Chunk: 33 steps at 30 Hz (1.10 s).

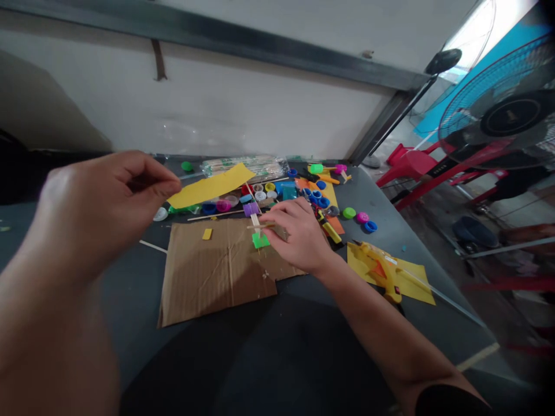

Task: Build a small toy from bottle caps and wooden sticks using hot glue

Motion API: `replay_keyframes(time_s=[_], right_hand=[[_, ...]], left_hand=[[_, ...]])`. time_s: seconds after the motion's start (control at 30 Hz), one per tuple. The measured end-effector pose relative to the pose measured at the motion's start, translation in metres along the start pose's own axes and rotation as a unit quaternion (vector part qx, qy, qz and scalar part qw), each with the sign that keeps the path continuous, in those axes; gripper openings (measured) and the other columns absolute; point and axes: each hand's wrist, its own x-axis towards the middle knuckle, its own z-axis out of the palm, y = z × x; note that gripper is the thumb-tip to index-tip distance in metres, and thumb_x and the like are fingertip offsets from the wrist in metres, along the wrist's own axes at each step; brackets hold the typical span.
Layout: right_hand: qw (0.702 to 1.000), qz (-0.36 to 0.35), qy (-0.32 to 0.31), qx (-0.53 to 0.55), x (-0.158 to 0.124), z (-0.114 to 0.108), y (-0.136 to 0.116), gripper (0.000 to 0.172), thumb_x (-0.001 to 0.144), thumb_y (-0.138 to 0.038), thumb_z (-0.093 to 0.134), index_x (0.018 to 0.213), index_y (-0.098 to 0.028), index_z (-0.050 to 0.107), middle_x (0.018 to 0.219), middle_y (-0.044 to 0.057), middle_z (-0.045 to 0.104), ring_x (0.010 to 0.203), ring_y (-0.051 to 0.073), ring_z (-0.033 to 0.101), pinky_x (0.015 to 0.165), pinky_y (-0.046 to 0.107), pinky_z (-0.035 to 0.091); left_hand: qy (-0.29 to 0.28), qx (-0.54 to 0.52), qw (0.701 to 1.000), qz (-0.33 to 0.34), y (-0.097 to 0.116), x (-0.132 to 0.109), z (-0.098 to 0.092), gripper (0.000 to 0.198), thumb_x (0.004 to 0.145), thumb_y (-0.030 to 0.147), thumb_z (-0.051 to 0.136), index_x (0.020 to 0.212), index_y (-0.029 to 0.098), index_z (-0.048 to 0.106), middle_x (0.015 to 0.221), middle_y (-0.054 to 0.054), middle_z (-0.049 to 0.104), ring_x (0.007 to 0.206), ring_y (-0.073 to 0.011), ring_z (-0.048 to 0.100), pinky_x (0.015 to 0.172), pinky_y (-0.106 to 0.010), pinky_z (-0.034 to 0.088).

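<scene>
My left hand (pixel 104 208) is raised at the left with thumb and fingertips pinched together. Anything between them is too small to make out. Its fingertips overlap the left end of a yellow paper strip (pixel 212 186) in view; whether they touch, I cannot tell. Over the cardboard sheet (pixel 199 271), my right hand (pixel 299 234) pinches a small craft-stick piece (pixel 255 222). A purple cap (pixel 250 209) sits at its far end and a bright green piece (pixel 261 241) at its near end. A thin stick crosses it by the fingertips. A small yellow scrap (pixel 207 234) lies on the cardboard.
Coloured bottle caps (pixel 223 205) and a plastic bag of sticks (pixel 247 166) lie behind the cardboard. A yellow glue gun (pixel 381 268) rests on yellow paper at the right, near a yellow cutter (pixel 329 227). A white wall backs the table; a fan (pixel 511 115) stands beyond.
</scene>
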Motion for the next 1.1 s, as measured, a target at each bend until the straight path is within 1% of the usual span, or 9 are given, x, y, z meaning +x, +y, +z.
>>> replay_keyframes(time_s=[0.1,0.17,0.23,0.3,0.47,0.63,0.8,0.97,1.1], right_hand=[[1.0,-0.009,-0.005,0.007,0.0,-0.001,0.003,0.016,0.086,-0.024,0.059,0.098,-0.02,0.069,0.098,0.006,0.067,0.092,0.023,0.052,0.085,0.039,0.039],[1.0,-0.012,-0.021,0.007,0.001,-0.001,0.004,0.017,0.088,-0.026,0.058,0.099,-0.02,0.069,0.098,0.006,0.069,0.092,0.023,0.053,0.086,0.039,0.038],[0.999,-0.012,-0.042,0.004,0.001,-0.001,0.004,0.018,0.09,-0.029,0.058,0.099,-0.02,0.07,0.098,0.005,0.07,0.094,0.023,0.053,0.086,0.038,0.037],[0.998,-0.01,-0.059,0.001,0.002,0.0,0.004,0.018,0.091,-0.029,0.057,0.099,-0.021,0.071,0.097,0.004,0.071,0.094,0.023,0.053,0.085,0.038,0.036],[0.997,-0.008,-0.075,-0.001,0.003,0.004,0.005,0.019,0.094,-0.03,0.056,0.097,-0.021,0.072,0.094,0.004,0.072,0.093,0.022,0.053,0.083,0.037,0.034],[0.998,0.001,-0.067,0.009,0.004,0.008,0.008,0.018,0.094,-0.03,0.056,0.093,-0.022,0.072,0.091,0.003,0.072,0.09,0.021,0.054,0.081,0.037,0.033],[0.998,-0.009,-0.06,0.033,0.005,0.008,0.01,0.017,0.093,-0.028,0.056,0.092,-0.023,0.072,0.088,0.003,0.072,0.086,0.02,0.056,0.08,0.037,0.035],[0.996,-0.03,-0.055,0.059,0.005,0.008,0.012,0.016,0.092,-0.025,0.057,0.093,-0.021,0.072,0.089,0.002,0.073,0.084,0.018,0.057,0.082,0.036,0.038],[0.996,-0.03,-0.051,0.061,0.006,0.008,0.011,0.016,0.092,-0.021,0.057,0.091,-0.021,0.073,0.084,0.002,0.073,0.082,0.018,0.057,0.08,0.036,0.039]], left_hand=[[-0.076,0.044,0.996,0.0,0.003,0.001,0.004,0.031,0.079,0.049,0.058,0.073,0.021,0.068,0.057,0.004,0.055,0.055,-0.0122,0.049,0.054,-0.025,0.03],[-0.21,0.051,0.976,0.022,0.006,0.003,0.015,0.039,0.078,0.057,0.056,0.066,0.021,0.067,0.054,0.002,0.055,0.053,-0.014,0.05,0.053,-0.027,0.03],[-0.329,0.021,0.94,0.083,0.009,0.004,0.031,0.033,0.075,0.055,0.059,0.074,0.024,0.071,0.066,0.002,0.065,0.062,-0.0161,0.057,0.057,-0.027,0.034],[-0.357,-0.009,0.927,0.119,0.014,0.002,0.05,0.03,0.076,0.053,0.06,0.081,0.026,0.071,0.076,0.001,0.07,0.068,-0.0178,0.061,0.059,-0.027,0.036],[-0.331,-0.099,0.922,0.174,0.03,-0.008,0.087,0.024,0.077,0.038,0.062,0.093,0.022,0.07,0.088,-0.004,0.072,0.074,-0.019,0.063,0.063,-0.027,0.041],[-0.274,-0.221,0.922,0.16,0.033,-0.012,0.107,0.016,0.077,0.03,0.065,0.087,0.018,0.069,0.084,-0.004,0.07,0.072,-0.0169,0.061,0.062,-0.026,0.042],[-0.259,-0.294,0.909,0.143,0.028,-0.011,0.115,0.016,0.08,0.032,0.064,0.079,0.016,0.069,0.072,-0.001,0.064,0.067,-0.0143,0.057,0.059,-0.025,0.04],[-0.272,-0.341,0.89,0.137,0.029,-0.013,0.116,0.019,0.08,0.033,0.064,0.081,0.016,0.07,0.079,-0.004,0.068,0.072,-0.0158,0.059,0.066,-0.028,0.044],[-0.271,-0.343,0.89,0.129,0.03,-0.014,0.117,0.02,0.079,0.034,0.064,0.081,0.015,0.07,0.079,-0.004,0.069,0.073,-0.0169,0.06,0.068,-0.029,0.044]])
